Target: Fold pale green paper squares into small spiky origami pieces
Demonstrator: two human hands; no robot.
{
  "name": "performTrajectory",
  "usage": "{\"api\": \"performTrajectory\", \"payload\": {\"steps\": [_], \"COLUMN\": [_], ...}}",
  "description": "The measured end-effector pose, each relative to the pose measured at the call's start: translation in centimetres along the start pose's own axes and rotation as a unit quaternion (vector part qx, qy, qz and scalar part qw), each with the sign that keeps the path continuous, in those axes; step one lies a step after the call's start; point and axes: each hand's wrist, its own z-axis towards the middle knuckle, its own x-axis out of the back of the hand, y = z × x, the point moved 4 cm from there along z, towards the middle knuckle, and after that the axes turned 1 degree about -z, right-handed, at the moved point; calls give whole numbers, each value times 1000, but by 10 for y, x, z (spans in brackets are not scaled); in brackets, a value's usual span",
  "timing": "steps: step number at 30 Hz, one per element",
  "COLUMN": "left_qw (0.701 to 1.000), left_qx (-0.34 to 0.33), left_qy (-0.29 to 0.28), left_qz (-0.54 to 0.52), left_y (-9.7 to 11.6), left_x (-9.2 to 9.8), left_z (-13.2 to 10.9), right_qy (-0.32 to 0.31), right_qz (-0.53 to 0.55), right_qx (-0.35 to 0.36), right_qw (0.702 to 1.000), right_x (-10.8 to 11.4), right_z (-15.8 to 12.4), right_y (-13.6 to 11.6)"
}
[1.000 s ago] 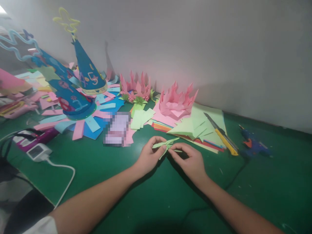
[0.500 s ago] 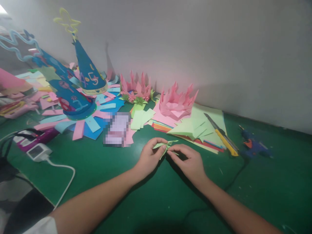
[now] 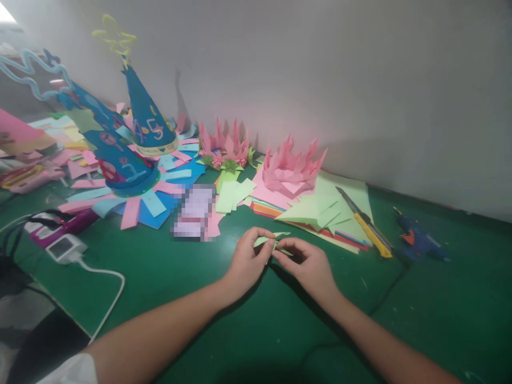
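Note:
Between my two hands, just above the green table point(image 3: 256, 330), is a small piece of folded light-green paper point(image 3: 262, 241) with pointed ends sticking out. My left hand point(image 3: 250, 256) pinches it from the left between thumb and fingers. From the right, my right hand point(image 3: 306, 261) grips its other side with thumb and fingertips. The fingers cover most of the folds. Beyond my hands lie loose light-green paper pieces point(image 3: 332, 210) on a stack of coloured sheets, and a folded pink paper crown point(image 3: 294, 168) stands behind them.
A yellow box cutter point(image 3: 372, 234) with its blade out and a blue glue gun point(image 3: 422, 240) lie at the right. Leftward are a pixelated phone-like object point(image 3: 194, 210), blue cone hats point(image 3: 146, 114), another pink crown point(image 3: 224, 146) and a white charger point(image 3: 66, 248) with a cable.
My fingers have closed in around the green folded paper, and less of it shows. My right fingertips have shifted slightly against it. The things around have stayed put.

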Motion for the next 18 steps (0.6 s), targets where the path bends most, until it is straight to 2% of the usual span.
{"api": "performTrajectory", "payload": {"steps": [6, 13, 18], "left_qw": [997, 999, 999], "left_qx": [-56, -11, -25], "left_qy": [-3, -12, -25], "left_qz": [60, -34, -35], "left_y": [5, 1, 5], "left_x": [1, 0, -1], "left_z": [-1, -1, -2], "right_qy": [-21, -19, -11], "right_qz": [20, 22, 30], "right_qx": [-7, -22, -31], "right_qw": [1000, 999, 999], "right_x": [-1, 1, 2], "right_z": [1, 2, 2], "right_y": [0, 3, 3]}}
